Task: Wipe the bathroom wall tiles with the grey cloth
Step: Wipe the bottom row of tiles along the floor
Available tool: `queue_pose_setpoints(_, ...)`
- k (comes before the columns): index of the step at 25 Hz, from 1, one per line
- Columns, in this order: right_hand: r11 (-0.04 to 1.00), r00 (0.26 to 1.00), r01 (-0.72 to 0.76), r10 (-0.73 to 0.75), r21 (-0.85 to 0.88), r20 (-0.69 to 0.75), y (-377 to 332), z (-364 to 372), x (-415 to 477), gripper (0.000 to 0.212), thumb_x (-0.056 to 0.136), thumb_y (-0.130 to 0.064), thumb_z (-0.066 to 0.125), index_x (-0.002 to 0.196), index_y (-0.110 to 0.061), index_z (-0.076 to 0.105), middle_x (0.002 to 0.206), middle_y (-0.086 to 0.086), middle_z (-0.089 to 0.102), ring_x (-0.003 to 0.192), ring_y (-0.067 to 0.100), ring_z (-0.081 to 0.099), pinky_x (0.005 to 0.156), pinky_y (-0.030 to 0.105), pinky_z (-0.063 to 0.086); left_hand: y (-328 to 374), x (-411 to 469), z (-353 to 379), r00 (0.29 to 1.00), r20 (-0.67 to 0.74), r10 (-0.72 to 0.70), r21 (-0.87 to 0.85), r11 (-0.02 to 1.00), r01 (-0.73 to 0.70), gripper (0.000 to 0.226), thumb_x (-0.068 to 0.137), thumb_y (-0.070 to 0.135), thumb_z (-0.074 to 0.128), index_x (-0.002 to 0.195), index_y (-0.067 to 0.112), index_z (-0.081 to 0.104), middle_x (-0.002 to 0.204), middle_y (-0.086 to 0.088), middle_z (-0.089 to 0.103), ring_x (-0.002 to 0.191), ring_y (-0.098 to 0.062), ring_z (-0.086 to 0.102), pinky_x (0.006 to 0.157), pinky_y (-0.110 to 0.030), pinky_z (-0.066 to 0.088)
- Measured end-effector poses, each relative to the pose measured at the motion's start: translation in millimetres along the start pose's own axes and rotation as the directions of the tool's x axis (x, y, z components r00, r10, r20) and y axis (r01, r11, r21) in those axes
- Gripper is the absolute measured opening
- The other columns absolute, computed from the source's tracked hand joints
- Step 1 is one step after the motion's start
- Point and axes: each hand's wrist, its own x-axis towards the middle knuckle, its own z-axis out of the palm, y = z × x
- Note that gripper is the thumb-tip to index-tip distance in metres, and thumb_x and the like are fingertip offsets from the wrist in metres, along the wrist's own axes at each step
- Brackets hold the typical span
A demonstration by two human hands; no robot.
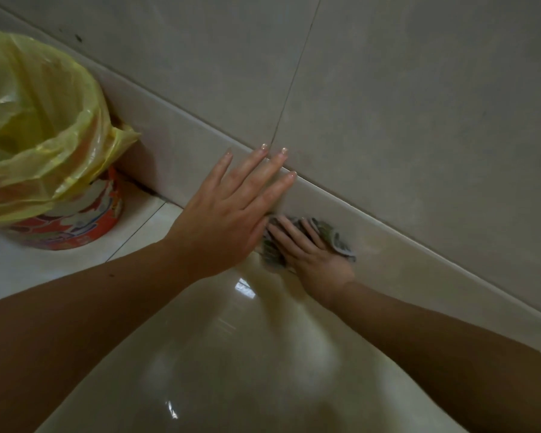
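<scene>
We count two hands and one grey cloth (341, 242). Our left hand (231, 210) lies flat on the skirting tile (181, 145), fingers straight and slightly spread. Our right hand (313, 256) presses the bunched cloth against that tile near the floor (231, 354), fingers seemingly flat, thumb hidden. One bin (75, 225) with one yellow bag (38, 120) stands to the left.

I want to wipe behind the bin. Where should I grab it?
Probably take the bin by its rim, pinched through the yellow bag, reaching from the near, floor side. The wall tiles close off its far side, and its round body shows no handle.
</scene>
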Motion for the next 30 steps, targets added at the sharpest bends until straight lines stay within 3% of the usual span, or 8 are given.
queue_pose_setpoints(3,1.0,0.998,0.011,-0.01,-0.02,0.059,-18.0,22.2,14.3,0.063,0.084,-0.004,0.018,0.147,-0.006,0.025,0.156,0.007,0.034,0.146,0.026,0.024,0.122,0.041,-0.004,4.4,-4.8,3.7,1.0,0.018,-0.003,0.004,1.0,0.003,0.06,0.099,0.027,0.043,0.154,0.01,0.029,0.162,-0.017,0.022,0.15,-0.035,0.021,0.116,-0.058,0.026)
queue_pose_setpoints(7,0.996,0.967,0.084,-0.087,0.022,0.241,3.8,36.0,-67.4,0.072,0.08,0.002,0.017,0.149,-0.009,0.033,0.157,0.007,0.031,0.145,0.025,0.029,0.113,0.039,0.033,10.8,-10.5,5.2,0.998,0.031,0.047,-0.018,0.999,-0.047,0.062,0.094,0.024,0.046,0.153,0.01,0.031,0.162,-0.017,0.023,0.15,-0.035,0.022,0.117,-0.058,0.025)
queue_pose_setpoints(12,0.998,1.0,0.017,-0.017,-0.06,0.013,49.6,-26.5,-110.4,0.072,0.079,0.001,0.028,0.15,-0.01,0.03,0.16,0.007,0.024,0.149,0.024,0.006,0.121,0.04,-0.008,19.0,-1.5,5.7,0.999,0.029,0.04,-0.008,0.999,-0.04,0.061,0.097,0.026,0.045,0.153,0.01,0.031,0.162,-0.017,0.023,0.149,-0.035,0.022,0.117,-0.058,0.025)
queue_pose_setpoints(17,0.988,0.985,-0.126,0.114,-0.088,-0.128,28.6,-27.1,-45.1,0.065,0.084,-0.005,0.034,0.148,-0.014,0.037,0.159,0.002,0.025,0.149,0.025,-0.007,0.12,0.043,-0.013,34.4,10.6,9.7,0.998,0.034,0.058,-0.011,0.998,-0.058,0.059,0.098,0.027,0.044,0.153,0.009,0.032,0.162,-0.017,0.022,0.15,-0.035,0.021,0.117,-0.057,0.024)
queue_pose_setpoints(20,0.989,0.995,-0.093,0.087,-0.118,-0.053,29.7,-7.1,-83.3,0.07,0.082,-0.003,0.034,0.151,-0.016,0.031,0.161,-0.002,0.012,0.15,0.021,-0.011,0.12,0.04,-0.015,41.2,11.0,11.0,0.997,0.034,0.073,-0.016,0.997,-0.073,0.061,0.096,0.027,0.047,0.153,0.009,0.033,0.162,-0.017,0.023,0.15,-0.035,0.022,0.117,-0.057,0.025)
queue_pose_setpoints(24,0.949,0.959,-0.279,0.266,-0.149,-0.103,43.9,-22.5,-153.6,0.066,0.083,-0.011,0.038,0.147,-0.021,0.033,0.164,0.001,0.0,0.15,0.025,-0.008,0.118,0.048,-0.015,50.4,8.5,9.6,0.994,0.03,0.103,-0.059,0.993,-0.101,0.063,0.093,0.025,0.051,0.152,0.009,0.034,0.161,-0.017,0.026,0.149,-0.035,0.023,0.115,-0.059,0.027)
queue_pose_setpoints(27,0.925,0.913,-0.369,0.343,-0.092,-0.22,45.6,-34.3,-119.9,0.058,0.087,-0.016,0.041,0.144,-0.023,0.041,0.159,0.002,0.019,0.15,0.026,-0.01,0.117,0.051,-0.014,55.5,11.9,13.0,0.993,0.014,0.12,-0.076,0.99,-0.119,0.063,0.092,0.024,0.054,0.151,0.008,0.035,0.16,-0.017,0.026,0.149,-0.035,0.024,0.115,-0.059,0.027)
queue_pose_setpoints(30,0.925,0.91,-0.356,0.311,-0.13,-0.275,34.4,-29.3,-73.7,0.056,0.09,-0.02,0.046,0.145,-0.025,0.043,0.159,-0.006,0.02,0.15,0.026,-0.001,0.118,0.051,-0.013,66.1,14.8,16.4,0.993,0.012,0.121,-0.099,0.988,-0.119,0.062,0.093,0.024,0.053,0.151,0.008,0.035,0.16,-0.017,0.027,0.148,-0.035,0.025,0.115,-0.059,0.028)
